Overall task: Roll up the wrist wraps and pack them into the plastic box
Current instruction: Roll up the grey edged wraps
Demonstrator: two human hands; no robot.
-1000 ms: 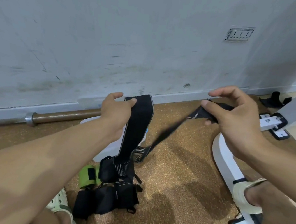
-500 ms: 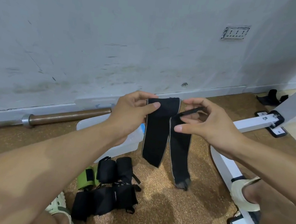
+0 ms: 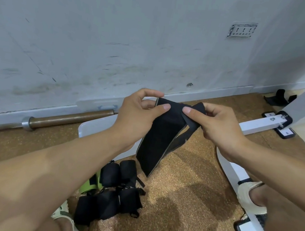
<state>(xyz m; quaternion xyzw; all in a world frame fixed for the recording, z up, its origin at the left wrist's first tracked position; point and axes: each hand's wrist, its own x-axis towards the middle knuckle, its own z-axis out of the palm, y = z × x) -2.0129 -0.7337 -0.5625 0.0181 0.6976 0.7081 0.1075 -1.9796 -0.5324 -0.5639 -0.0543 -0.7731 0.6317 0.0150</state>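
Wrist wrap (image 3: pixel 161 136), black woven strip, folded, pinched by both hands

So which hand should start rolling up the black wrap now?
Probably the right hand. It pinches the folded-over end of the black wrist wrap at the top, so it could start the roll there. The left hand grips the top of the wide hanging part and can hold it steady.

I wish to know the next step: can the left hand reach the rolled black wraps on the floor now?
Probably not yet: the left hand pinches the black wrist wrap. The rolled wraps lie uncovered below.
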